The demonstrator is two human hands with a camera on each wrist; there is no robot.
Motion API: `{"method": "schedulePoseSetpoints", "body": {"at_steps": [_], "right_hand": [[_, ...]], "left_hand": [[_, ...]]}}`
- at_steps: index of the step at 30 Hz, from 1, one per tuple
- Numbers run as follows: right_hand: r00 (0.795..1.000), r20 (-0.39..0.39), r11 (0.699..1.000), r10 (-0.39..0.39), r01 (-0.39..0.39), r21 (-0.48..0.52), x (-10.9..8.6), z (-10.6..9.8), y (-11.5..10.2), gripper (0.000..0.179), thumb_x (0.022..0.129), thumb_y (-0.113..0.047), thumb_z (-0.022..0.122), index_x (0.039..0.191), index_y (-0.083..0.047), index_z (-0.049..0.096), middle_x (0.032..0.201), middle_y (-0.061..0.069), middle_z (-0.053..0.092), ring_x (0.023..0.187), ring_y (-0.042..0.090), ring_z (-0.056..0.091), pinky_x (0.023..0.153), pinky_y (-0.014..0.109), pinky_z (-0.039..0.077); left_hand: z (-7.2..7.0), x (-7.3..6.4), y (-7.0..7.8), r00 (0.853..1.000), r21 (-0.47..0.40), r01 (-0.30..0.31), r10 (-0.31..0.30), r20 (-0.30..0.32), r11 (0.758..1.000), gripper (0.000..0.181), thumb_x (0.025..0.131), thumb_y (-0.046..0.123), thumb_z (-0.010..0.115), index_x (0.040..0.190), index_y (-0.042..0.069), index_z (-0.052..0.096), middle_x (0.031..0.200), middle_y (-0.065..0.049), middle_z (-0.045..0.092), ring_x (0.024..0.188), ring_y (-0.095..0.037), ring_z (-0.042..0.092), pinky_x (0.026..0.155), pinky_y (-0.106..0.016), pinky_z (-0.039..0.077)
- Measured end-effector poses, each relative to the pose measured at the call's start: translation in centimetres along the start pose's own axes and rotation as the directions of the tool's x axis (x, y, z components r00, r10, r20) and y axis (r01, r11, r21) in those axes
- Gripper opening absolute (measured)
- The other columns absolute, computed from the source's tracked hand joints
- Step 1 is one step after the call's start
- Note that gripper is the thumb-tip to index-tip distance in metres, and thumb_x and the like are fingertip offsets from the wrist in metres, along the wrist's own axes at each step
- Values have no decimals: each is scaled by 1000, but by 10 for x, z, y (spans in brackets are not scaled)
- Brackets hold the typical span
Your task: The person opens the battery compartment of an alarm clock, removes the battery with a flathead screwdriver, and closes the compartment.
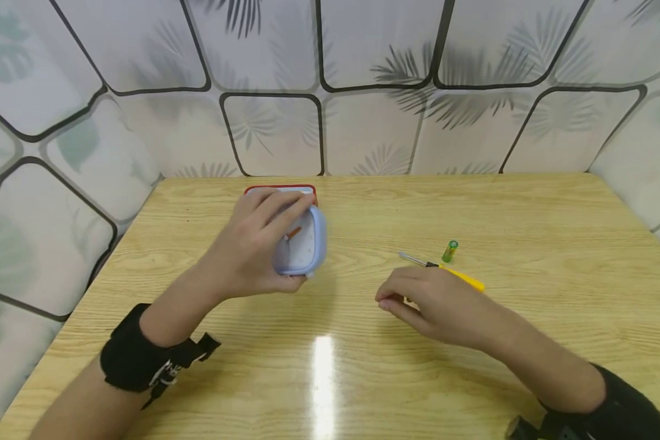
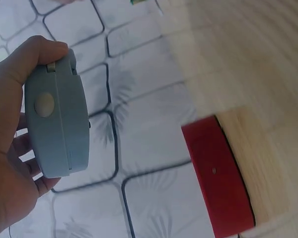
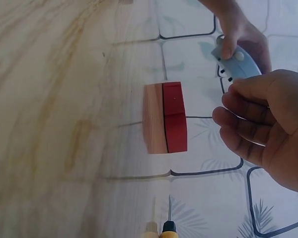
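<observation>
The left hand (image 1: 247, 244) grips the clock (image 1: 306, 250) by opposite edges, holding it above the table (image 1: 561, 256), left of centre. Behind it, the red box (image 2: 217, 178) sits near the table's back edge. The right hand (image 1: 431, 302) hangs idle, fingers loosely curled, just before the screwdriver (image 1: 466, 279). The battery (image 1: 450, 251) stands beyond, nearer the right edge than the clock.

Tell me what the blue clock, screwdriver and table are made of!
The blue clock looks like smooth, dull plastic: a seam lines its side. The screwdriver has a thin, shiny shaft, likely metal, and a bright yellow handle, probably smooth plastic. The table looks like glossy wood, maybe printed: grain shows and light shines back.
</observation>
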State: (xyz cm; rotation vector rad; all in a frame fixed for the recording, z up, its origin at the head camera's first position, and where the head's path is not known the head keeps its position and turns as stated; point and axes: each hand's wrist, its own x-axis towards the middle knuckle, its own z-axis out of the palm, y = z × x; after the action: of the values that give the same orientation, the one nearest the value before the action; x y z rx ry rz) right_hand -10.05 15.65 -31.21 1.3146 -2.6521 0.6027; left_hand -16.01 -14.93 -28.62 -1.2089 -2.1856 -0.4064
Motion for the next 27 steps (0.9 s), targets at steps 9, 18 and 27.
{"method": "schedulePoseSetpoints", "body": {"at_steps": [9,18,27], "right_hand": [[998,-53,997,32,-36,-67,-1,-9,9,7,90,-11,73,95,-16,73,86,-13,66,77,-4,59,76,24,57],[982,-71,972,178,-186,-141,-4,-27,27,6,89,-11,74,95,-13,74,85,-7,69,75,5,62,64,28,54],[909,-20,885,417,-411,-216,-11,-43,54,11,89,-13,73,98,-7,72,88,2,66,78,17,59,69,38,53]], "left_hand": [[-22,-7,-39,980,65,175,-180,88,982,100,56,36,88,142,-1,52,131,-20,56,112,-39,46,93,-54,40],[-42,-13,-61,937,101,305,-317,146,947,98,57,33,87,142,0,51,134,-21,55,116,-42,45,93,-58,40],[-50,-22,-89,894,114,384,-400,204,916,95,59,31,86,141,-1,52,134,-21,56,118,-42,47,95,-59,39]]}}
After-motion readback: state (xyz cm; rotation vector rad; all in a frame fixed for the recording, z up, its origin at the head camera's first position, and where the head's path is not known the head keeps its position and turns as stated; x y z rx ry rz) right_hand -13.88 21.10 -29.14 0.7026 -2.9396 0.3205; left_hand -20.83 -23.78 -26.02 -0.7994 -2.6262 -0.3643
